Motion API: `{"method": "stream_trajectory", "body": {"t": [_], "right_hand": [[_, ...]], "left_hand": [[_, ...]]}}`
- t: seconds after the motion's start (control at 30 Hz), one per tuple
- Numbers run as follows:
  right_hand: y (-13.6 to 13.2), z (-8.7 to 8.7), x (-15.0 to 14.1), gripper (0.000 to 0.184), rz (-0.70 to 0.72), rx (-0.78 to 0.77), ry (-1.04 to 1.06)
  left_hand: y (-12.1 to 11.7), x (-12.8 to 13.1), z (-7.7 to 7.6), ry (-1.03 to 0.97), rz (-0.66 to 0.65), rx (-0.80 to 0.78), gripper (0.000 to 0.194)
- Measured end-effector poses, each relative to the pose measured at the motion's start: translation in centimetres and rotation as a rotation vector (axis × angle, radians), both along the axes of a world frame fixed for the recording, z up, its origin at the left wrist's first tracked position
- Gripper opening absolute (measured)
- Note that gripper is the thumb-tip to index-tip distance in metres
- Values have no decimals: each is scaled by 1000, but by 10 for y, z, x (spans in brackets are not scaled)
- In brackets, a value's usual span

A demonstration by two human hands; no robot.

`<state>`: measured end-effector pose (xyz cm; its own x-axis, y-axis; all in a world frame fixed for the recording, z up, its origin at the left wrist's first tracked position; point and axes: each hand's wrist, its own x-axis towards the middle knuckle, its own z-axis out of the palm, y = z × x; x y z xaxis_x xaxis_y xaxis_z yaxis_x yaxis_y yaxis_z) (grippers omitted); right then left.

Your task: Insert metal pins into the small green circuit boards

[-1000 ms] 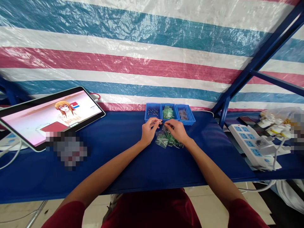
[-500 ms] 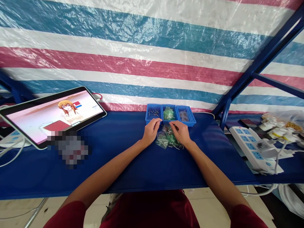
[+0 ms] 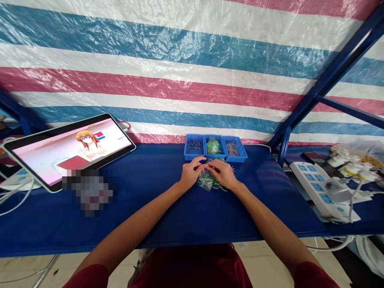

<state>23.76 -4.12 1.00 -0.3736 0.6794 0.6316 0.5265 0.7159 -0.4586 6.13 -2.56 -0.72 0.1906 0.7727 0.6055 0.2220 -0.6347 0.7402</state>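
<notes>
My left hand (image 3: pixel 190 175) and my right hand (image 3: pixel 223 173) meet fingertip to fingertip above a small pile on the table. Both are closed in a pinch, and whatever sits between the fingers is too small to make out. Under them lie clear plastic bags with green pieces (image 3: pixel 205 182) and loose thin metal pieces (image 3: pixel 221 187), partly hidden by my right hand. Just beyond, three blue bins stand side by side. Screw-like metal pieces (image 3: pixel 194 145) lie in the left bin, pale green pieces (image 3: pixel 213 146) in the middle one, and small brownish-grey pieces (image 3: pixel 232 149) in the right one.
A tablet-like screen (image 3: pixel 78 150) leans at the left, with a blurred-out object (image 3: pixel 93 192) before it. White power strips (image 3: pixel 321 188) with cables and several white bottles (image 3: pixel 345 160) sit at the right. A blue metal frame (image 3: pixel 324 80) and striped sheeting (image 3: pixel 180 88) rise behind the blue table (image 3: pixel 144 216).
Half a second ago my hands were apart, each pinched; now their fingertips have come together over the pile. The bins and the screen stay in place; the view has tilted slightly.
</notes>
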Motion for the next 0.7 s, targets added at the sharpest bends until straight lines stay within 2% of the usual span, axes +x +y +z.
{"method": "stream_trajectory", "body": {"t": [0.13, 0.3, 0.43, 0.7], "right_hand": [[0, 2, 0, 26, -3, 4, 0], [1, 3, 3, 30, -94, -22, 14], [2, 2, 5, 31, -103, -37, 15], [0, 3, 3, 33, -88, -51, -9]], "left_hand": [[-1, 0, 3, 14, -10, -5, 30], [-1, 0, 11, 81, 103, 46, 29], [-1, 0, 11, 135, 178, 55, 33], [-2, -1, 12, 121, 131, 72, 37]]}}
